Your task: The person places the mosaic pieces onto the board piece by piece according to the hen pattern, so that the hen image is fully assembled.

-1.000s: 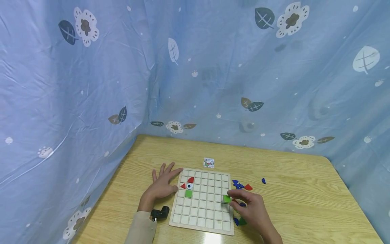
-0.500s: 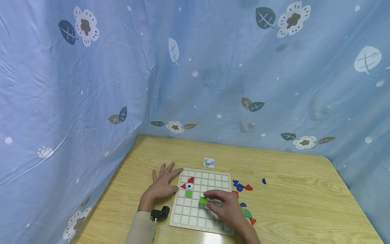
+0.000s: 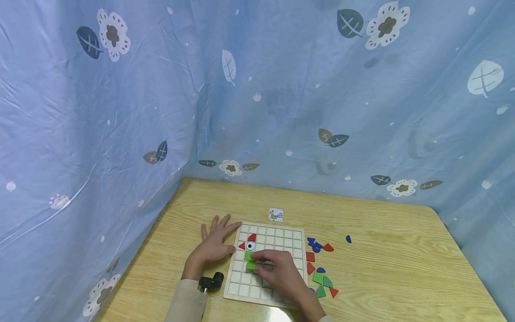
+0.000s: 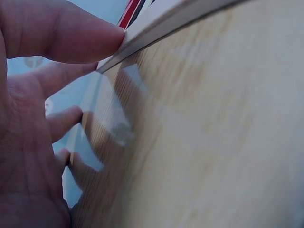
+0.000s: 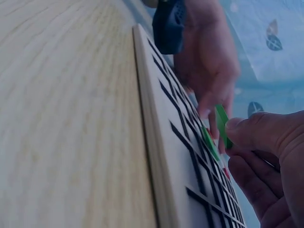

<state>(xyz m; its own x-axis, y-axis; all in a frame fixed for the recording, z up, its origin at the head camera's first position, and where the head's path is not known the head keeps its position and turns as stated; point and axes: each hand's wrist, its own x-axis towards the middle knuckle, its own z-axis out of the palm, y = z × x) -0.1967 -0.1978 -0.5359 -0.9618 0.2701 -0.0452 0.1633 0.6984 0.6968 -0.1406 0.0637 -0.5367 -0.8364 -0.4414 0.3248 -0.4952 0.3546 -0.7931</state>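
My right hand (image 3: 277,270) pinches a green square tile (image 5: 223,126) between thumb and fingers, close over the white grid board (image 3: 241,288). In the head view that tile overlaps the cell just below another green square (image 3: 248,255) lying on the board. Above that square sit a round eye tile (image 3: 250,246), a red triangle (image 3: 242,245) and a red quarter-circle piece (image 3: 252,237). My left hand (image 3: 213,246) lies at the board's left side with fingers spread. Its thumb and index fingertip touch the board's edge, as the left wrist view shows.
A small pattern card (image 3: 275,214) lies behind the board. Right of the board are loose blue half-rounds (image 3: 315,245), red pieces (image 3: 310,256) and green pieces (image 3: 318,277). One blue piece (image 3: 348,239) lies farther right. Blue curtains (image 3: 257,112) border the wooden table (image 3: 386,250).
My right hand has carried the green square leftward across the board from its right edge to near the other green square, uncovering the loose pieces. The left hand has stayed in place.
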